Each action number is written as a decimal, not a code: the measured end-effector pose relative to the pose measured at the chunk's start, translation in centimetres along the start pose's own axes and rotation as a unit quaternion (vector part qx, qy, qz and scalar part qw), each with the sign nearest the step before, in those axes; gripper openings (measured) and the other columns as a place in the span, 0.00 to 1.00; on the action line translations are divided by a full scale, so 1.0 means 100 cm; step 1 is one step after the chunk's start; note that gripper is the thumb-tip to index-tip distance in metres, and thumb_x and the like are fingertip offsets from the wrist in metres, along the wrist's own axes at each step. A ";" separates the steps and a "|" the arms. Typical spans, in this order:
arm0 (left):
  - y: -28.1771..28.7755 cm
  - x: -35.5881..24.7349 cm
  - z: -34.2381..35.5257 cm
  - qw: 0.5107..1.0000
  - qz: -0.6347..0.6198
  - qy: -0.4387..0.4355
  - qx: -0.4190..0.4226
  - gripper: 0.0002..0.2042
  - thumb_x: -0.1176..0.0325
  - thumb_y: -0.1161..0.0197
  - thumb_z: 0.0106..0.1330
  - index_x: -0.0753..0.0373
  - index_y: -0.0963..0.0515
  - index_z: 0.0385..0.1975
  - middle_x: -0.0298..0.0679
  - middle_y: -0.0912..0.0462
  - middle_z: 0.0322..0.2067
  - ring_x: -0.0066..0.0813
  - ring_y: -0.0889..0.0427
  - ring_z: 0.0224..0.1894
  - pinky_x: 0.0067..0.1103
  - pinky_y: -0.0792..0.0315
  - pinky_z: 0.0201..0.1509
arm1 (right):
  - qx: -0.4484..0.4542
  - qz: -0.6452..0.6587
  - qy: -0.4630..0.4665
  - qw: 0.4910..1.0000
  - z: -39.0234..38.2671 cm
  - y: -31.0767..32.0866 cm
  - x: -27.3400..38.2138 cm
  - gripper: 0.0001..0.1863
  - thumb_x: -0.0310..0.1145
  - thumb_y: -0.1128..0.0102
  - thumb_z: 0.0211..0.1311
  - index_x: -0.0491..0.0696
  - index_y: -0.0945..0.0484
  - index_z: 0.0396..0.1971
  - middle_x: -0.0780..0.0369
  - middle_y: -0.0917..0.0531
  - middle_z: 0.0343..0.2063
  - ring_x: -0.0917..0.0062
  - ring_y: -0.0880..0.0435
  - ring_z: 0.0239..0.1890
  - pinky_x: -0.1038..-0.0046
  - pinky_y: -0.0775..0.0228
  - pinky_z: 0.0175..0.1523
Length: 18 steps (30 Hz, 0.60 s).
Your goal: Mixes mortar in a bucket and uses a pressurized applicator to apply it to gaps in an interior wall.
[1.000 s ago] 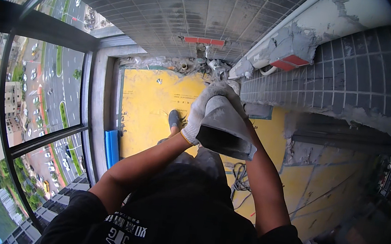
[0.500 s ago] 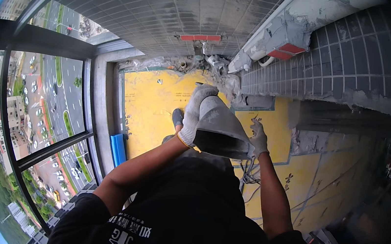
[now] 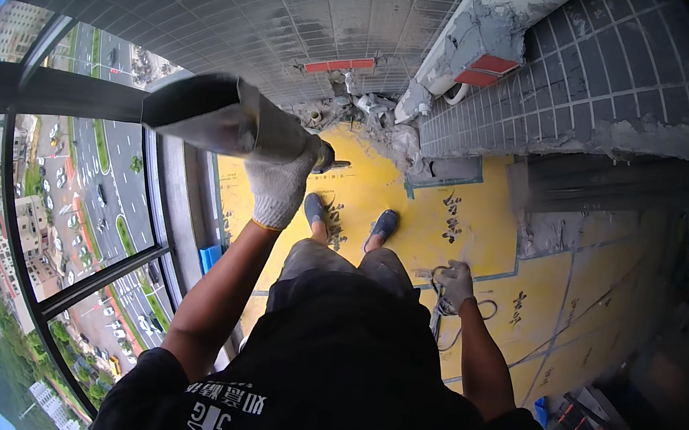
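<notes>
My left hand (image 3: 279,180), in a grey knit glove, is raised and grips a grey metal tool (image 3: 210,115) with a broad flat head that points left toward the window. My right hand (image 3: 455,284), also gloved, hangs low beside my right hip with its fingers loosely curled; a thin coiled cord (image 3: 457,317) lies on the floor just under it, and I cannot tell whether the hand touches it. My two feet in dark blue shoes (image 3: 349,216) stand on the yellow floor covering (image 3: 438,227).
A dark tiled wall (image 3: 302,9) rises ahead with broken mortar and rubble (image 3: 367,109) at its foot. A plastered pipe (image 3: 491,25) runs up the corner. A large window (image 3: 76,206) on the left looks down on streets. Boxes (image 3: 586,425) sit at lower right.
Both hands held the grey tool in front of me. My right hand let go and dropped to my side, while my left hand swung the tool up and out to the left.
</notes>
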State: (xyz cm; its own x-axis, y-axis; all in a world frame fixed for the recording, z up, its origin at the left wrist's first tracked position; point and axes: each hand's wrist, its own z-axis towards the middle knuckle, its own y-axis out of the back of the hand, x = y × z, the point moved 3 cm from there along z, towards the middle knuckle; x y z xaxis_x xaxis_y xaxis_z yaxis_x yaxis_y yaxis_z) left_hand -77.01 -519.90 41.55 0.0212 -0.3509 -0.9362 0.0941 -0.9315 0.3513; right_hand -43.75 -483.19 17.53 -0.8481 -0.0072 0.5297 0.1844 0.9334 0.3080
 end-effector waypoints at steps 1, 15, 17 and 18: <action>-0.007 0.005 0.016 0.999 -0.014 0.029 0.021 0.17 0.69 0.23 0.57 0.64 0.19 0.44 0.42 0.14 0.40 0.31 0.16 0.42 0.29 0.23 0.51 | 0.004 0.009 -0.015 1.000 -0.001 -0.001 0.008 0.34 0.22 0.29 0.54 0.38 0.30 0.63 0.54 0.17 0.50 0.71 0.17 0.53 0.72 0.23 0.57; 0.156 -0.150 -0.001 0.936 -0.324 -0.110 -0.087 0.19 0.69 0.46 0.73 0.71 0.33 0.60 0.51 0.22 0.51 0.47 0.19 0.52 0.41 0.26 0.62 | 0.039 0.270 -0.077 0.959 0.088 -0.057 0.031 0.34 0.58 0.44 0.73 0.52 0.34 0.70 0.51 0.24 0.62 0.59 0.22 0.62 0.57 0.26 0.62; 0.188 -0.195 -0.010 0.933 -0.326 -0.136 -0.065 0.23 0.63 0.51 0.76 0.77 0.33 0.62 0.59 0.26 0.60 0.54 0.19 0.56 0.43 0.28 0.67 | 0.065 0.309 -0.045 0.948 0.093 -0.088 0.058 0.36 0.62 0.49 0.74 0.53 0.35 0.70 0.50 0.28 0.66 0.56 0.28 0.67 0.54 0.32 0.67; 0.196 -0.214 -0.009 0.933 -0.326 -0.150 -0.040 0.24 0.63 0.52 0.76 0.78 0.34 0.62 0.61 0.26 0.60 0.53 0.21 0.58 0.43 0.29 0.68 | 0.072 0.354 -0.018 0.932 0.095 -0.099 0.064 0.37 0.65 0.53 0.74 0.53 0.37 0.71 0.49 0.31 0.69 0.54 0.33 0.71 0.51 0.38 0.72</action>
State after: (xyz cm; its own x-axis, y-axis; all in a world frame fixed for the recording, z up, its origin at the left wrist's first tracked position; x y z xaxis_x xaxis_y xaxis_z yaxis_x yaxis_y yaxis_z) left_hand -74.69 -530.50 68.47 -0.3453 0.2650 -0.9003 0.0641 -0.9504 -0.3043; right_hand -55.73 -489.06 10.37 -0.5560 0.6385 0.5321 0.6376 0.7384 -0.2198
